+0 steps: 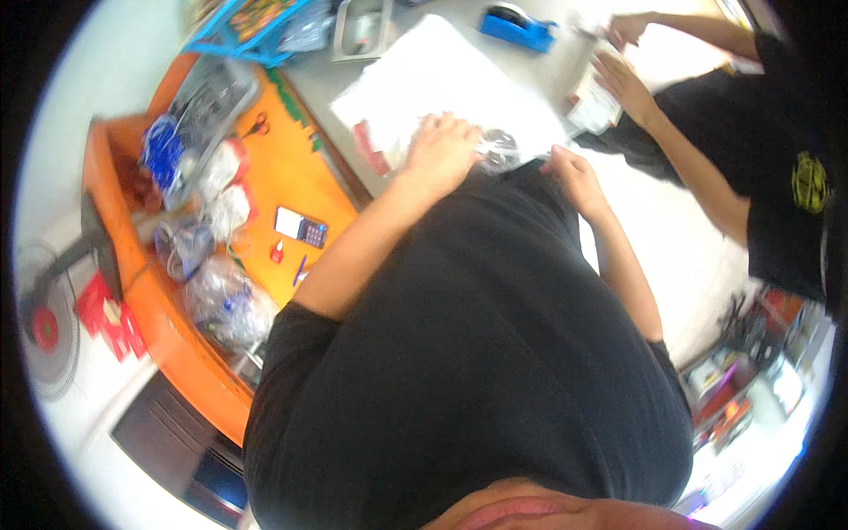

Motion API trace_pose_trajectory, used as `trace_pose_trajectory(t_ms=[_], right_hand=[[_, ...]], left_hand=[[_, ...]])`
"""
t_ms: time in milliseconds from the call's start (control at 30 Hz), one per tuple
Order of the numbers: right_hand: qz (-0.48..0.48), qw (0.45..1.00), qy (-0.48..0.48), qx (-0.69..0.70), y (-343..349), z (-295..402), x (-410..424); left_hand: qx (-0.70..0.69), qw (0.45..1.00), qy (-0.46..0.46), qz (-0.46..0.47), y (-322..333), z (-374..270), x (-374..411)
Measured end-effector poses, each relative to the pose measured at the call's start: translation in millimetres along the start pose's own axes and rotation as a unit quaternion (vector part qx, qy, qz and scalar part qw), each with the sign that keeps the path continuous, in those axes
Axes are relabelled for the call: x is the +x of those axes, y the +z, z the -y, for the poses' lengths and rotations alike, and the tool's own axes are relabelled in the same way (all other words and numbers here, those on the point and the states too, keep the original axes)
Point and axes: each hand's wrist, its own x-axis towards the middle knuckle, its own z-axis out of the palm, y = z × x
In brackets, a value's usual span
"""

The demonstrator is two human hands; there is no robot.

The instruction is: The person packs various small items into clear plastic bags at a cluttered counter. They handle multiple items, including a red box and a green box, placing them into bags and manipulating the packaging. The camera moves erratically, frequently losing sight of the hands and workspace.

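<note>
A large white sheet (450, 66), washed out by light, lies on the grey table in front of me. My left hand (445, 149) rests palm down on its near part, fingers spread a little. Beside those fingers is a dark round thing (500, 149) in clear plastic, blurred. A red and white packet (371, 147) shows at the sheet's left edge. My right hand (578, 177) is at the sheet's near right corner with its fingers curled; whether it pinches the edge cannot be made out.
A blue tape dispenser (517, 28) and a metal tray (361, 30) stand beyond the sheet. At right, another person's hands (623, 83) work on a packet. On the orange counter (298, 179) are scissors (258, 126), a phone-like device (301, 226), a red bottle (277, 251) and plastic bags (225, 301).
</note>
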Motion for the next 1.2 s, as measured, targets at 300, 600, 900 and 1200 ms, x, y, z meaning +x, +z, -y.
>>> trace_pose_trajectory(t_ms=[300, 600, 900, 1200], right_hand=[[0.103, 0.986, -0.078, 0.109, -35.1, 124.2, 35.6], [0.079, 0.993, -0.076, -0.037, -0.6, 59.8, 93.7], [0.038, 0.999, 0.019, -0.023, -18.5, 83.9, 105.1], [-0.041, 0.993, -0.108, 0.029, 96.6, 152.1, 264.3]], left_hand=[[-0.261, 0.949, -0.175, 0.007, -103.8, 106.1, -65.2], [-0.171, 0.920, -0.352, -0.011, -155.7, 270.9, -168.6], [0.178, 0.919, -0.318, -0.148, -97.6, 283.7, -142.6], [-0.118, 0.952, -0.204, -0.197, 14.7, 159.5, -30.5]])
